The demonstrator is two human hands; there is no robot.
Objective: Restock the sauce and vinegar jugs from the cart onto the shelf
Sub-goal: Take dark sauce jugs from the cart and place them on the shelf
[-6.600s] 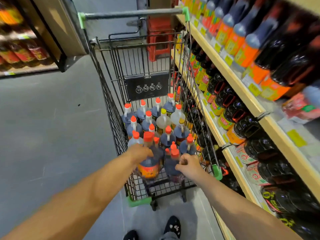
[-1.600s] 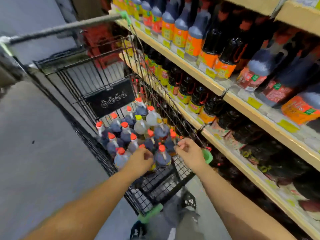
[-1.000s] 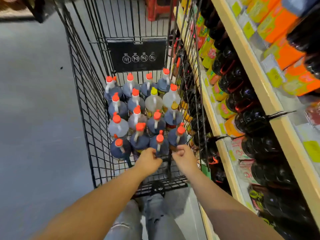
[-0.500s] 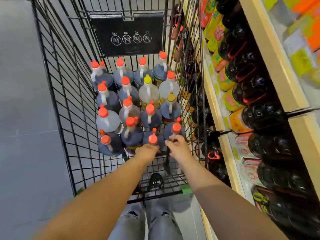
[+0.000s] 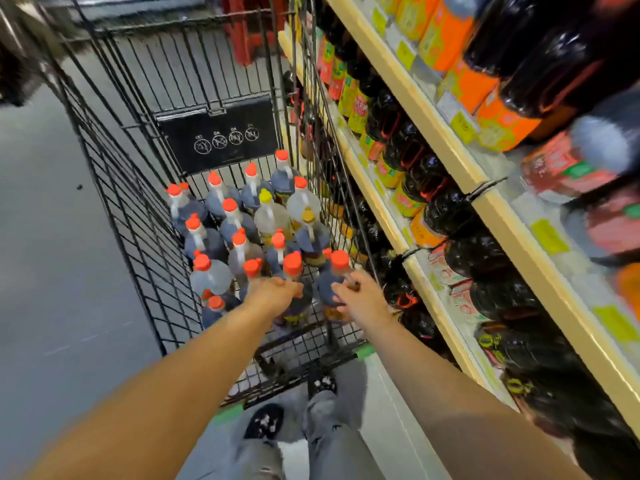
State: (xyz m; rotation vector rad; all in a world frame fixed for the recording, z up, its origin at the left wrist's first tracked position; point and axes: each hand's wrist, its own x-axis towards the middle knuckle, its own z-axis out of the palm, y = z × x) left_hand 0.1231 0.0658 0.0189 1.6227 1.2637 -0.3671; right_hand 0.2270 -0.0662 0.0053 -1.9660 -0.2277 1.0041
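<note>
A black wire cart holds several jugs of dark sauce and pale vinegar with orange caps. My left hand is closed around the handle of a dark jug at the near end of the cart. My right hand grips the neck of the jug beside it. Both jugs sit higher than their neighbours. The wooden shelf runs along the right, packed with dark bottles bearing orange and yellow labels.
Grey floor lies to the left of the cart. A black sign panel hangs on the cart's far end. A red stool stands beyond it. My legs and dark shoes are below the cart's near end.
Both hands have lifted their two jugs upward out of the cluster. The view has tilted up, showing more of the shelf and far end of the cart.
</note>
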